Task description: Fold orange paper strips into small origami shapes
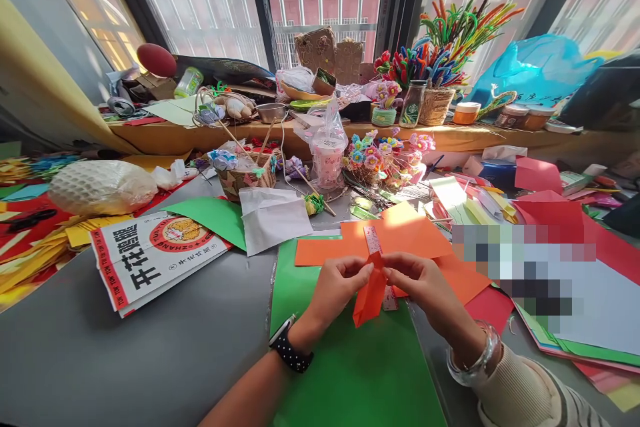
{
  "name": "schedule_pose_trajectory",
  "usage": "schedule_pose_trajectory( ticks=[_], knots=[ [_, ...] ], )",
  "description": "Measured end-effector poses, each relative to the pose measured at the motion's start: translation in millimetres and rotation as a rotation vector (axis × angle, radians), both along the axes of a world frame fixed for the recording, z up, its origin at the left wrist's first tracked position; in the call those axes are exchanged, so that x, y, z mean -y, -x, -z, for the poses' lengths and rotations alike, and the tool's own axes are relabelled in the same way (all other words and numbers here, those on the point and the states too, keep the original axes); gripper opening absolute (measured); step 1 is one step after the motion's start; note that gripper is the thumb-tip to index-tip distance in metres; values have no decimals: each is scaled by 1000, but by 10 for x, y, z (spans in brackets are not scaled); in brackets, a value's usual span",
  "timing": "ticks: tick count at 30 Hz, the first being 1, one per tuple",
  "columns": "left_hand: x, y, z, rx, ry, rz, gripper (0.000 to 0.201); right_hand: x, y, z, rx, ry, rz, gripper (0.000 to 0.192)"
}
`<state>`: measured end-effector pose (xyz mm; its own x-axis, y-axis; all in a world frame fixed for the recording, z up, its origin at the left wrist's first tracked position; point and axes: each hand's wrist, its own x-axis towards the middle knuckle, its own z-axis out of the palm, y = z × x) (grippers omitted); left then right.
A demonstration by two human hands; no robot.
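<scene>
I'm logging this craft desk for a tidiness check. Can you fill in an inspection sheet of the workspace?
Surface: grey table, mostly covered.
Job's things: folded orange paper piece over a green sheet; orange sheet behind.
Clutter: printed packet, white paper, flower basket, red sheets.
Hands: left hand and right hand both pinch the orange piece.
Cables: nothing seen.
Surroundings: crowded window sill, pipe-cleaner bouquet.

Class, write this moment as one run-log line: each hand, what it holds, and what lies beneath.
left hand: pinching folded orange paper | right hand: pinching same paper | beneath: green sheet on grey table | behind: ruler on orange sheet
</scene>
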<state>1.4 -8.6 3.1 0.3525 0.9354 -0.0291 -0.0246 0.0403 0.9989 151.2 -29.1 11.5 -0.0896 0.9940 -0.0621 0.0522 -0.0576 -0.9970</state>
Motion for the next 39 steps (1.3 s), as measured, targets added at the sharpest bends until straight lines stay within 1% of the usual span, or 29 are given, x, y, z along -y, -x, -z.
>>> schedule_pose_trajectory(
  ticks=[4,8,11,14,17,19,22,25,30,33,36,39],
  knots=[
    [-3,6,6,-8,14,-8,24,-2,11,-4,2,-6,14,25],
    [-5,6,10,6,9,1,25,8,23,-8,-28,43,4,25],
    [-12,4,14,-2,9,-9,25,11,7,-14,-17,62,31,22],
    [-21,6,11,12,33,-21,25,0,-45,-17,-33,31,67,15],
    [-23,15,-7,46,78,-20,24,-10,-95,-23,-68,-18,90,13],
    [-20,25,-25,76,105,-8,24,-7,-104,-31,-83,1,20,17],
    [-15,40,-44,112,142,24,25,7,-82,-34,-87,76,-74,25],
    [-15,44,-42,118,148,37,27,11,-54,-13,-100,111,-91,29],
    [-13,23,-27,87,91,-4,28,0,-21,22,-128,98,-96,33],
    [-10,11,-30,66,61,-41,26,-4,-3,19,-55,74,-42,32],
    [-11,7,-33,62,26,-101,26,-4,14,10,95,-29,42,27],
    [-16,7,-33,81,24,-100,26,2,26,0,188,-116,65,25]
  ],
)
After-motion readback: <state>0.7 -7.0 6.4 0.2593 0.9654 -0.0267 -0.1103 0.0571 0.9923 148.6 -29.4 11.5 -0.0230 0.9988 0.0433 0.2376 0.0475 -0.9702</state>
